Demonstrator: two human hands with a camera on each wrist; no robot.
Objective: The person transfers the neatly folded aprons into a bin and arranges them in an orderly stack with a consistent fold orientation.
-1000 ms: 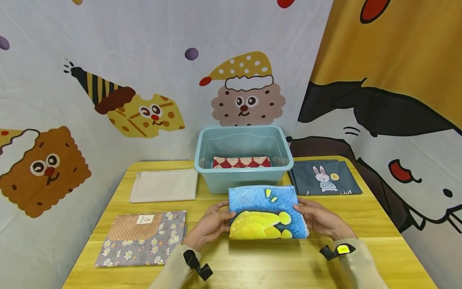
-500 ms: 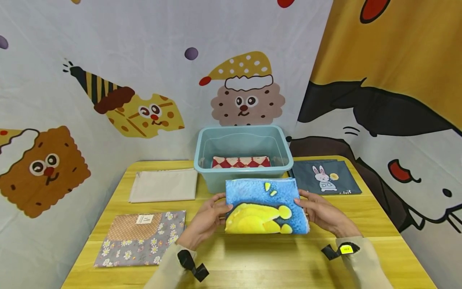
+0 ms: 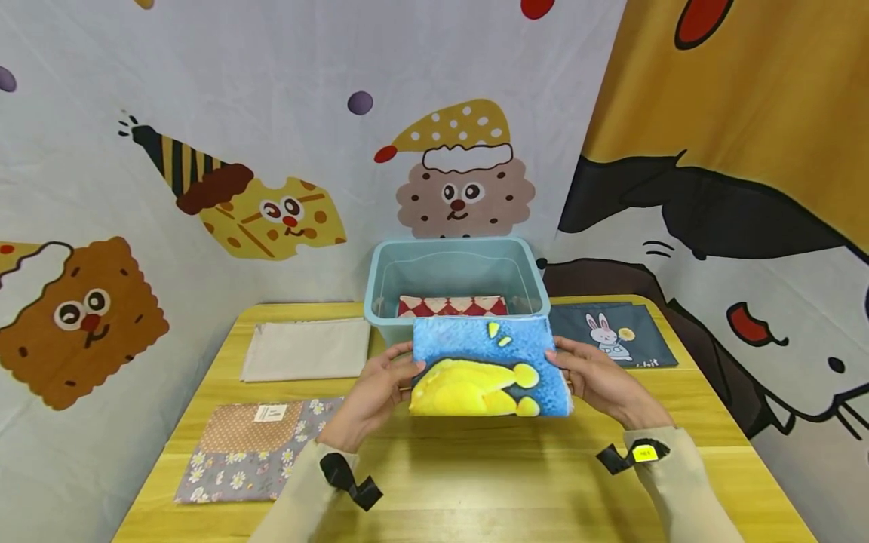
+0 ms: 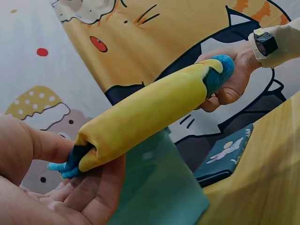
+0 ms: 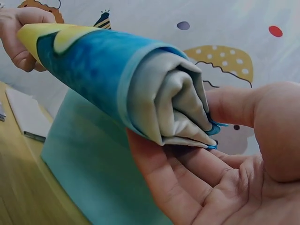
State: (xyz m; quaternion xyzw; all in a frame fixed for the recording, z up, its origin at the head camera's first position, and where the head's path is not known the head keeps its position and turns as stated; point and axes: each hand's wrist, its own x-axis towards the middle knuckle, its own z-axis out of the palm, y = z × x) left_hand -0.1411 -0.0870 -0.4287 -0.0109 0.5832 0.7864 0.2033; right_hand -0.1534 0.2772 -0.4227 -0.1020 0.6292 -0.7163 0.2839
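A folded cloth [image 3: 485, 369] printed in blue and yellow is raised above the table, just before a light-blue plastic bin [image 3: 392, 329]. My left hand [image 3: 373, 396] pinches its left edge, thumb on the near face. At the other edge, my right hand [image 3: 611, 381] grips it the same way. Layers of pale lining [image 5: 164, 98] show rolled inside the cloth's end in the right wrist view. From the left wrist, the cloth [image 4: 140, 112] looks like a thick yellow roll stretched between both hands. A red-and-cream diamond-patterned cloth [image 3: 451, 305] sits inside the bin; its lower part is hidden.
Left of the bin lies a folded cream cloth [image 3: 305, 351]. Nearer, a grey daisy-print cloth [image 3: 237, 452] with a tan dotted patch is partly covered by the left forearm. A dark cloth with a rabbit print [image 3: 611, 335] lies at the right. A printed curtain backs the wooden table [image 3: 489, 483].
Both hands have lifted the blue-and-yellow cloth upward and forward, slightly left, toward the bin. Its top edge now overlaps the bin's front rim in the head view.
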